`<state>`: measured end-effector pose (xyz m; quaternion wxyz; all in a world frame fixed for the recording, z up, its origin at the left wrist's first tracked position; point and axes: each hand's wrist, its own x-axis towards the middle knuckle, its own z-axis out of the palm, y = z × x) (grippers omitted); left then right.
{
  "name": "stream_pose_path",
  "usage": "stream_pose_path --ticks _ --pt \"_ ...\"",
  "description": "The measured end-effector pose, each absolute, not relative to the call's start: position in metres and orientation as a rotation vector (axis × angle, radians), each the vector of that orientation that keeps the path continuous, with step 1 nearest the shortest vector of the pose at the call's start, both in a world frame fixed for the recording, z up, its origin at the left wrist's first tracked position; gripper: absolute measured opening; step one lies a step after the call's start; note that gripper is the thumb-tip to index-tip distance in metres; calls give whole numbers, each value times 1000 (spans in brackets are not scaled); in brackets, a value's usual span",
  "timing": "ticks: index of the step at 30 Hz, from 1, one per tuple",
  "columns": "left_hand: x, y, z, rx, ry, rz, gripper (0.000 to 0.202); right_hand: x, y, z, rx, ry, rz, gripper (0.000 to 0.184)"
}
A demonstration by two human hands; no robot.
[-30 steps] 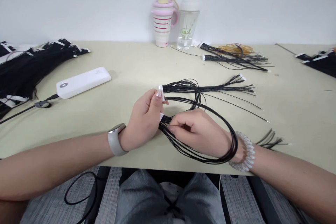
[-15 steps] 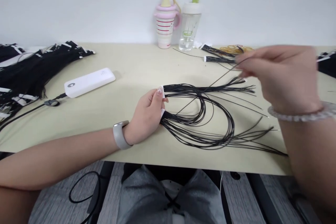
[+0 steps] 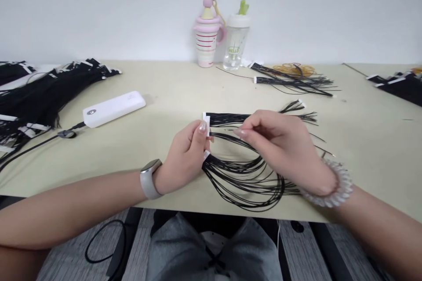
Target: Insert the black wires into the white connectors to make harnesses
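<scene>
My left hand is closed on a white connector, thumb pressed on its face. Many thin black wires run from it to the right, and some loop back to a second white connector beneath my fingers. Just right of the first connector, my right hand pinches a thin black wire between thumb and forefinger. The wire's short tip points left at the connector, with a small gap between them. My right palm hides part of the wire loops.
Behind stand a pink-lidded cup and a clear bottle. Other wire harnesses lie back right beside yellow rubber bands. A pile of black harnesses and a white power bank with a cable are on the left.
My right hand has come down and left from the upper right, bringing the pinched wire's end close to the connector. My left hand keeps its hold in nearly the same place.
</scene>
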<state>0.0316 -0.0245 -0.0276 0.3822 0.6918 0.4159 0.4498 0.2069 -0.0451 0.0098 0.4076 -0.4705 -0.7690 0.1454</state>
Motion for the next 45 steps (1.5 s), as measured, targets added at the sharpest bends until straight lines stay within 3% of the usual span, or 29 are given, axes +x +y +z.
stream_pose_path --ticks 12,25,38,45 --pt "32 -28 -33 1851 986 1106 37 199 -44 -1 -1133 -2115 59 12" --pt "32 -28 -33 1828 971 1095 39 205 -46 4 -1076 -2220 -1 13" --pt "33 -27 -31 1904 944 1043 36 209 -41 -6 -926 -2294 -474 6" --pt "31 -28 -30 1956 954 1003 36 207 -35 -14 -859 -2329 -519 10"
